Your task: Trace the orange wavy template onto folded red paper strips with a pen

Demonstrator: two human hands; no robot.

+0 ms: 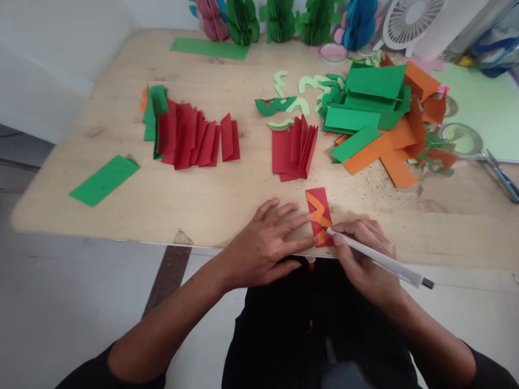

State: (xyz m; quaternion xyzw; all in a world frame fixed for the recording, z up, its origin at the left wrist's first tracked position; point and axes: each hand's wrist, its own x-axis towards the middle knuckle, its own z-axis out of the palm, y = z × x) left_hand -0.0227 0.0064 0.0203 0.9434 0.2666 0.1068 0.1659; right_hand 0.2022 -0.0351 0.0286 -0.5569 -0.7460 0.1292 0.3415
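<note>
A small red paper piece (320, 195) lies at the table's front edge with a wavy orange paper cutout (319, 209) on top of it. My left hand (271, 243) is spread flat, its fingertips pressing on the left side of the cutout and the red paper. In my right hand (367, 251) is a white pen (381, 256), its tip touching the papers by the cutout's edge. Just beyond, a bunch of folded red papers (294, 151) stands on the table. To the left is a longer row of folded red papers (186, 135).
Green folded papers (371, 92) and orange strips (399, 167) are heaped at the right, near tape rolls (462, 138) and scissors (503, 175). Pale green scraps (312, 82) lie mid-table. Paper honeycomb figures (279, 21) and a white fan (411, 21) stand at the back.
</note>
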